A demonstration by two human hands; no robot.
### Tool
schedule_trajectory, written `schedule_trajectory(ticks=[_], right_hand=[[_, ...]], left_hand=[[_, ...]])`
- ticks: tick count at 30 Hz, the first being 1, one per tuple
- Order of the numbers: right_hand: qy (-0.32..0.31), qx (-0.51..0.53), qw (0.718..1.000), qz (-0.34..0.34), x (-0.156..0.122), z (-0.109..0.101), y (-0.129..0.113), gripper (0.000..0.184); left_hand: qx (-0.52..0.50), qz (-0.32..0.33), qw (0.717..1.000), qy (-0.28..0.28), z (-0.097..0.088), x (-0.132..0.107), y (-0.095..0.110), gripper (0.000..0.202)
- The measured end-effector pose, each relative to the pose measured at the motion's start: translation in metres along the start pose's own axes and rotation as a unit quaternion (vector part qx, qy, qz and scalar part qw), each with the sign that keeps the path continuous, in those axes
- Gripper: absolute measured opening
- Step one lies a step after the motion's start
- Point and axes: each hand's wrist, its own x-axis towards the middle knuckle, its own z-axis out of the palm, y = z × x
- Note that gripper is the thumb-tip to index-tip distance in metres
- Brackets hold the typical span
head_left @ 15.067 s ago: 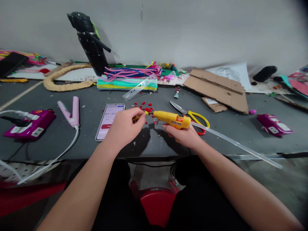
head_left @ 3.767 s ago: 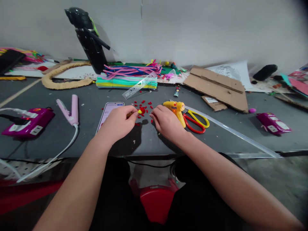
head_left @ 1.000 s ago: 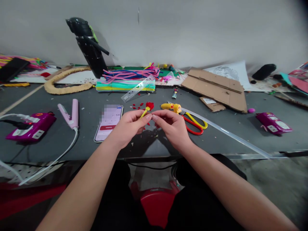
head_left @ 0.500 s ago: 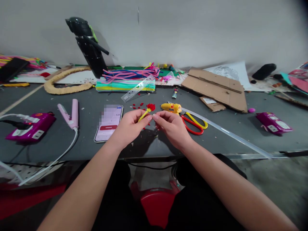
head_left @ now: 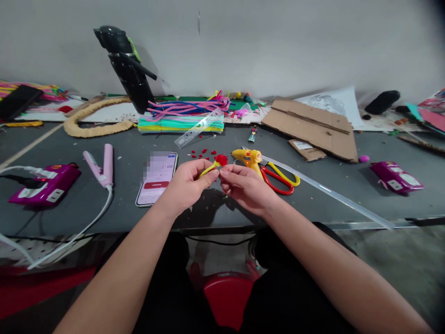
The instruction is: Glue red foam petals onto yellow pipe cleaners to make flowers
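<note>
My left hand (head_left: 190, 183) is closed around the yellow stem of a small red craft flower (head_left: 221, 160), which looks made of pipe cleaner. The red head tilts up and to the right above my fingertips. My right hand (head_left: 245, 185) is pinched just below the flower head, its thumb and finger meeting my left fingertips. Whatever lies in that pinch is too small to make out. Behind the flower, several red bits (head_left: 203, 152) are scattered on the dark table. To the right lies a yellow glue gun (head_left: 247, 156) with a long clear glue stick (head_left: 327, 189).
Red-and-yellow-handled scissors (head_left: 281, 182) lie beside the glue gun. A phone (head_left: 156, 181) and a pink hair iron (head_left: 107, 167) are on the left. Behind stand bundled pipe cleaners (head_left: 181, 121), a ruler (head_left: 199, 129), a black flask (head_left: 130, 74) and cardboard (head_left: 313, 125). Purple power strips (head_left: 48, 183) sit at both sides.
The flower head has shifted slightly right and down, leaning over more. My right fingers have moved closer under it and curled in.
</note>
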Motion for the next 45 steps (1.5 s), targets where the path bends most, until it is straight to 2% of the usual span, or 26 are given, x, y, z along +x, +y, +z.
schedule_trajectory(ticks=[5,9,12,16,21,23,25,27,33,40,43,45], right_hand=[[0.043,-0.009,0.999,-0.029,0.003,-0.002,0.003,0.029],[0.081,-0.096,0.990,-0.067,0.003,-0.004,0.005,0.034],[0.078,-0.183,0.975,-0.095,0.002,-0.004,0.007,0.041],[0.065,-0.265,0.951,-0.146,0.000,-0.003,0.008,0.034],[0.129,-0.306,0.924,-0.191,0.000,-0.006,0.007,0.036],[0.131,-0.324,0.915,-0.199,0.000,-0.007,0.008,0.034],[0.102,-0.321,0.918,-0.207,0.001,-0.008,0.009,0.029],[0.075,-0.306,0.927,-0.204,0.000,-0.007,0.011,0.037],[0.096,-0.223,0.955,-0.173,-0.001,0.000,0.010,0.029],[0.067,-0.154,0.978,-0.124,-0.002,-0.001,0.007,0.031],[0.060,-0.164,0.977,-0.121,-0.002,-0.001,0.007,0.031],[0.063,-0.208,0.965,-0.145,-0.003,-0.002,0.006,0.030]], left_hand=[[0.018,-0.012,1.000,0.014,-0.007,0.000,0.001,0.025],[0.032,-0.020,0.998,0.044,-0.015,-0.001,0.002,0.026],[0.020,-0.030,0.998,0.047,-0.018,-0.001,0.001,0.027],[0.011,-0.033,0.998,0.042,-0.018,-0.001,0.001,0.027],[0.021,-0.038,0.998,0.043,-0.017,-0.001,0.004,0.028],[0.019,-0.036,0.998,0.038,-0.016,-0.001,0.005,0.028],[0.012,-0.035,0.999,0.030,-0.015,-0.001,0.004,0.028],[0.007,-0.034,0.999,0.024,-0.014,-0.001,0.004,0.028],[0.005,-0.036,0.999,0.013,-0.012,-0.001,0.003,0.027],[0.037,-0.041,0.998,-0.008,-0.007,0.000,0.004,0.028],[0.039,-0.027,0.999,-0.010,-0.008,-0.001,0.006,0.027],[0.048,-0.013,0.999,-0.004,-0.010,-0.001,0.007,0.026]])
